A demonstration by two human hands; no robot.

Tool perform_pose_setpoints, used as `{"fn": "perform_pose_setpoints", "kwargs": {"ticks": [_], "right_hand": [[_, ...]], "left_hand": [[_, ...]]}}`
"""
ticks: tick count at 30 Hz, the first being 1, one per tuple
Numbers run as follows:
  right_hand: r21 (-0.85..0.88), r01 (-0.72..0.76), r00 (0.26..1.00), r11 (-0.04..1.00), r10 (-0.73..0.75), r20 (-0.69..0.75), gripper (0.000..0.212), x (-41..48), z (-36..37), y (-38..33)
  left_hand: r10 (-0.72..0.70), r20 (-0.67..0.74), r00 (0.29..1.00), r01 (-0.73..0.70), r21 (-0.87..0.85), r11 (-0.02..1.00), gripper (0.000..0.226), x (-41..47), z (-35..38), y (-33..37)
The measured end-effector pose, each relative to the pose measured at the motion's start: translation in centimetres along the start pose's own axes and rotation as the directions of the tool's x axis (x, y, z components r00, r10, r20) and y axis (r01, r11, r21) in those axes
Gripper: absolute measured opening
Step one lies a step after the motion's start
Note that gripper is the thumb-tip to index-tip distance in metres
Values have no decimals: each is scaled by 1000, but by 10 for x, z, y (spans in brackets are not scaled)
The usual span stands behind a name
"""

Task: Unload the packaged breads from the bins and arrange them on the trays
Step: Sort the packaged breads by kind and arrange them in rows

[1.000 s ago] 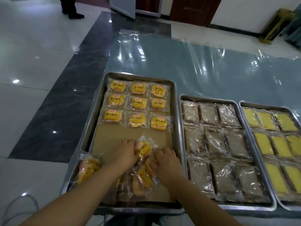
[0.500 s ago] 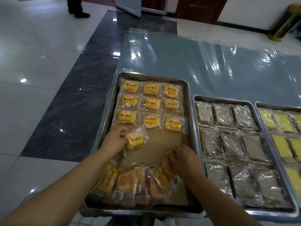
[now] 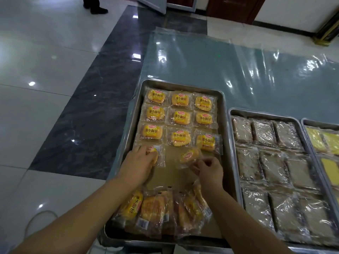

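A metal tray (image 3: 224,125) lined with brown paper holds three rows of yellow packaged breads (image 3: 180,117). My left hand (image 3: 136,162) presses a packaged bread (image 3: 155,153) flat at the left end of a fourth row. My right hand (image 3: 209,169) pinches the wrapper edge of another packaged bread (image 3: 189,155) in the middle of that row. A loose pile of packaged breads (image 3: 159,209) lies at the tray's near end, under my forearms.
To the right, a second tray (image 3: 231,114) holds brown packaged breads (image 3: 264,162), and a third tray (image 3: 304,123) holds yellow cakes (image 3: 326,140). All stand on a table under clear plastic sheet (image 3: 238,66). A person's feet (image 3: 95,8) stand far left on the tiled floor.
My left hand carried its bread up and left and set it down below the third row. My right hand lifted a bread out of the pile into the middle of the fourth row.
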State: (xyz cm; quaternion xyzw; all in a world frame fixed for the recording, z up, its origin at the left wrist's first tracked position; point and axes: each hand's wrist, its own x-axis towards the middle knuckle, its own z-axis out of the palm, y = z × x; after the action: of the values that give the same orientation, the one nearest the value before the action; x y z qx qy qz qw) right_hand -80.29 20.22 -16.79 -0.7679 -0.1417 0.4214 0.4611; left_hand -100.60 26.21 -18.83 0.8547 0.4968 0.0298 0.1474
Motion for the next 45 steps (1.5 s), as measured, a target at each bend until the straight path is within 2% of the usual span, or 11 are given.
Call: {"fn": "perform_pose_setpoints", "kwargs": {"ticks": [4, 7, 10, 13, 20, 24, 26, 30, 32, 38, 45], "right_hand": [[-249, -86, 996, 965, 91, 8, 20, 0, 1, 13], [-453, 82, 996, 888, -90, 4, 30, -1, 3, 16], [-722, 330, 913, 607, -399, 82, 32, -1, 6, 15], [-818, 435, 845, 377, -486, 225, 33, 7, 7, 17], [-823, 442, 866, 356, -409, 289, 40, 16, 16, 23], [-755, 617, 760, 222, -415, 500, 43, 17, 14, 24], [-709, 650, 733, 272, -469, 492, 36, 15, 10, 25], [-751, 565, 779, 342, -523, 348, 15, 11, 7, 30], [-782, 503, 840, 368, -420, 343, 28, 9, 9, 32], [-832, 543, 783, 116, -427, 452, 49, 8, 16, 27], [-726, 673, 612, -144, -443, 655, 56, 20, 13, 26]], "left_hand": [[9, 70, 997, -12, 37, 999, 49, 4, 0, -6], [16, 67, 998, -17, 14, 1000, 52, 6, 1, -10], [14, 51, 999, -14, 1, 1000, 53, 9, 2, -13], [14, 43, 999, -14, -13, 1000, 51, 11, 2, -14], [36, 61, 997, -35, -4, 999, 50, 13, -2, -12], [84, 23, 996, -83, -19, 996, 47, 14, 1, 4], [131, 44, 990, -129, -48, 991, 53, 13, 7, 16], [165, 126, 978, -156, -77, 985, 61, 10, 17, 37], [121, 160, 980, -95, -161, 982, 62, 9, 17, 46], [11, 19, 1000, -10, -6, 1000, 37, 8, 6, 35], [-60, 77, 995, 55, 72, 996, 52, -4, 7, 10]]}}
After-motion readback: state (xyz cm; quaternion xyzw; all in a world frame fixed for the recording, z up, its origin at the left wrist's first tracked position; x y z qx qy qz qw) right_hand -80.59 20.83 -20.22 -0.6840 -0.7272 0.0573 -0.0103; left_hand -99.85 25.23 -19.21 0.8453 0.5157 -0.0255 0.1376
